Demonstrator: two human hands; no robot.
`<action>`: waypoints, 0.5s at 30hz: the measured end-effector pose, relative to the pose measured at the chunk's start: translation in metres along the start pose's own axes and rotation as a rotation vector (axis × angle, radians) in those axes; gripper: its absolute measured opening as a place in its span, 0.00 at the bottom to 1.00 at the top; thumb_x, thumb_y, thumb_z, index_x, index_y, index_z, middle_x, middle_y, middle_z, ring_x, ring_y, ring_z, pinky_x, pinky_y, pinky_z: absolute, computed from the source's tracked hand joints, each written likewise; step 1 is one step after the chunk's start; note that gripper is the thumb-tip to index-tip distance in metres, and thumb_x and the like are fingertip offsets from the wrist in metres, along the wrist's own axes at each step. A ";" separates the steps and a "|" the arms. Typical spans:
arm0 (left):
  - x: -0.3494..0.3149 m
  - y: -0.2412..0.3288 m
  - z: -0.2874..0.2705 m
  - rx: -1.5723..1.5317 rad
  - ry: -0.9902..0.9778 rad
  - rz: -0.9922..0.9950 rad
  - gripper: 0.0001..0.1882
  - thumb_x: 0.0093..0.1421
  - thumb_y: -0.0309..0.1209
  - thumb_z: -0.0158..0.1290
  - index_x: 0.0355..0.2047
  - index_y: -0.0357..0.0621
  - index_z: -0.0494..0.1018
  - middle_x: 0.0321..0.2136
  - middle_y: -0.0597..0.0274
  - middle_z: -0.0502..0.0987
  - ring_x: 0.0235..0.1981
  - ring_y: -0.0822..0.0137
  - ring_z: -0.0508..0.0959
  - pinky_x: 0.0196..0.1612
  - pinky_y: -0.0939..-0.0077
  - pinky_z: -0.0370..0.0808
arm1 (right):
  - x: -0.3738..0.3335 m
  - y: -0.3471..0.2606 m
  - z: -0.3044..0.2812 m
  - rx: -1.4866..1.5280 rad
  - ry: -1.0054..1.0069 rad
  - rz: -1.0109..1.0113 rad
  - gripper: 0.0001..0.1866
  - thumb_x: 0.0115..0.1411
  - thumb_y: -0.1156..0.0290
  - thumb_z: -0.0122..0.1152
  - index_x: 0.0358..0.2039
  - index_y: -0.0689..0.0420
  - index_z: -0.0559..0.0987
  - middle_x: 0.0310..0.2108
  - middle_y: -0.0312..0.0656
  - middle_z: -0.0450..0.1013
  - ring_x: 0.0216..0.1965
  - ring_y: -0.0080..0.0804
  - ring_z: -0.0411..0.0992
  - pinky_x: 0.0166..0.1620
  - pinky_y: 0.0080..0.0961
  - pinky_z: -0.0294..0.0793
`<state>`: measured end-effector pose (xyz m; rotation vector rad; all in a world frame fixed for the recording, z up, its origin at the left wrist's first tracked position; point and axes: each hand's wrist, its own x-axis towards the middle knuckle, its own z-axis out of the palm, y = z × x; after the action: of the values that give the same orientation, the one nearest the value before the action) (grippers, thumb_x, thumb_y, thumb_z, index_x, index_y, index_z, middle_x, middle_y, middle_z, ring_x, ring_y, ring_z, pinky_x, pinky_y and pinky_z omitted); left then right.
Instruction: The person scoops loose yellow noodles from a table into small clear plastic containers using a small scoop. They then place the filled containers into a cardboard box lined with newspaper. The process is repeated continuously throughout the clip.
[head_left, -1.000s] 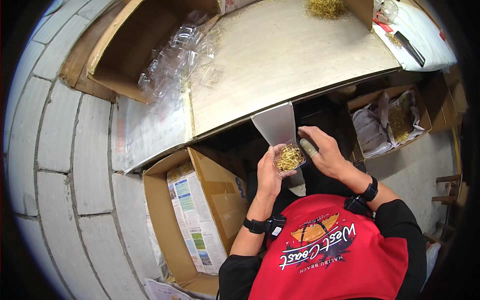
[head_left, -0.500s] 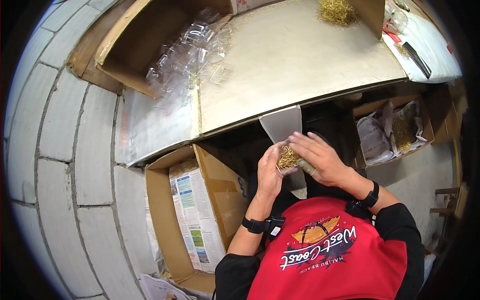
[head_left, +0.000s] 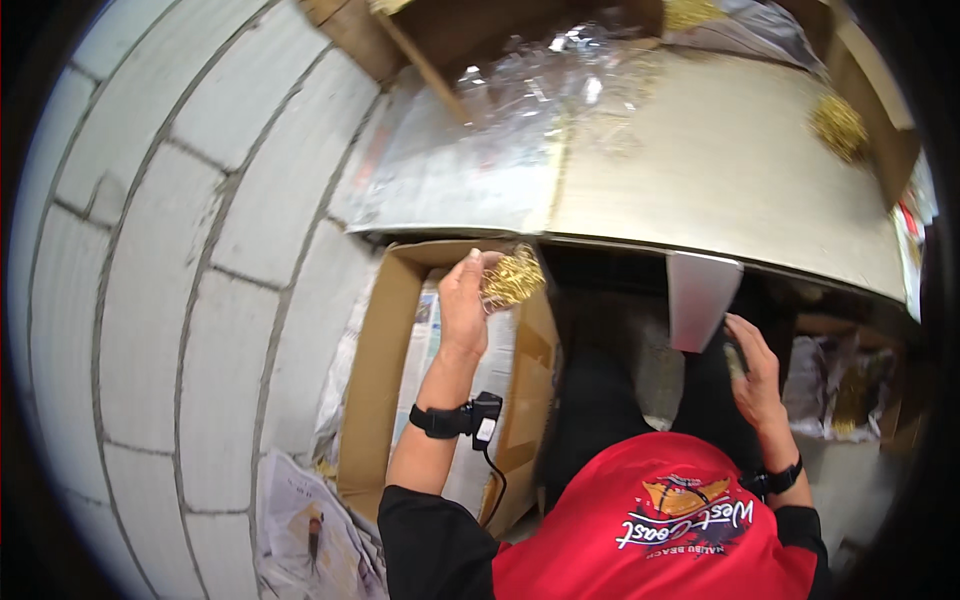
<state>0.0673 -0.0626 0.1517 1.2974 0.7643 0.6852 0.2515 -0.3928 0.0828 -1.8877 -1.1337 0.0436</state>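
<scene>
My left hand (head_left: 463, 308) is closed on a small clear box (head_left: 487, 298) heaped with thin gold-coloured metal pieces (head_left: 514, 276). It holds them above the far end of an open cardboard box (head_left: 370, 370) lined with newspaper. My right hand (head_left: 757, 372) is over my right leg, beside a pale tapered chute (head_left: 702, 300) at the table's front edge. Its fingers are stretched out with nothing visible in them, and a beige wrap shows on one digit.
Clear plastic boxes (head_left: 570, 85) lie piled on the table (head_left: 690, 160) by a cardboard carton. A gold heap (head_left: 838, 128) sits at the far right. Below right stands another paper-lined box (head_left: 835, 390). A block wall (head_left: 150, 290) runs along the left; newspaper (head_left: 310, 530) lies near left.
My hands have parted. My left hand has carried the filled clear box leftward over the cardboard box, while my right hand has come away to the right, near the chute. The view has shifted left.
</scene>
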 end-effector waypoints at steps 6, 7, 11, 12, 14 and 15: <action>0.037 -0.067 -0.133 0.093 0.404 -0.059 0.14 0.64 0.37 0.46 0.40 0.39 0.72 0.30 0.60 0.76 0.28 0.67 0.78 0.25 0.73 0.77 | 0.010 0.004 0.016 0.037 -0.068 0.044 0.25 0.50 0.90 0.50 0.50 0.62 0.69 0.49 0.51 0.68 0.45 0.44 0.72 0.48 0.28 0.72; 0.038 -0.080 -0.143 0.103 0.425 -0.122 0.13 0.63 0.35 0.47 0.40 0.39 0.72 0.30 0.61 0.75 0.28 0.67 0.77 0.25 0.72 0.77 | 0.013 0.002 0.019 0.022 -0.084 0.044 0.25 0.50 0.90 0.51 0.50 0.62 0.69 0.50 0.51 0.68 0.45 0.45 0.72 0.48 0.28 0.72; 0.032 -0.137 -0.152 0.054 0.479 -0.295 0.10 0.61 0.31 0.49 0.38 0.38 0.73 0.27 0.61 0.73 0.24 0.68 0.75 0.26 0.68 0.79 | 0.027 -0.013 0.033 -0.041 -0.196 -0.008 0.25 0.52 0.90 0.49 0.52 0.61 0.68 0.52 0.50 0.67 0.47 0.42 0.71 0.49 0.28 0.70; 0.033 -0.151 -0.152 0.017 0.479 -0.319 0.09 0.60 0.30 0.49 0.36 0.37 0.73 0.26 0.62 0.72 0.22 0.69 0.75 0.26 0.66 0.80 | 0.028 -0.011 0.038 -0.080 -0.217 -0.034 0.24 0.52 0.89 0.50 0.51 0.61 0.68 0.52 0.50 0.67 0.46 0.44 0.72 0.48 0.28 0.71; 0.040 -0.180 -0.153 -0.049 0.448 -0.387 0.09 0.60 0.28 0.48 0.36 0.36 0.73 0.25 0.61 0.71 0.23 0.68 0.75 0.27 0.66 0.81 | 0.033 -0.014 0.044 -0.102 -0.257 -0.063 0.23 0.52 0.89 0.50 0.50 0.62 0.69 0.51 0.50 0.67 0.45 0.44 0.72 0.47 0.28 0.72; 0.044 -0.192 -0.151 -0.079 0.422 -0.421 0.08 0.60 0.28 0.48 0.36 0.35 0.73 0.25 0.61 0.71 0.23 0.68 0.75 0.27 0.66 0.81 | 0.035 -0.016 0.046 -0.118 -0.270 -0.071 0.22 0.53 0.88 0.51 0.50 0.62 0.69 0.51 0.50 0.67 0.45 0.44 0.73 0.46 0.28 0.73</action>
<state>-0.0254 0.0314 -0.0579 0.8841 1.2962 0.6419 0.2406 -0.3336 0.0805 -1.9859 -1.4119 0.2009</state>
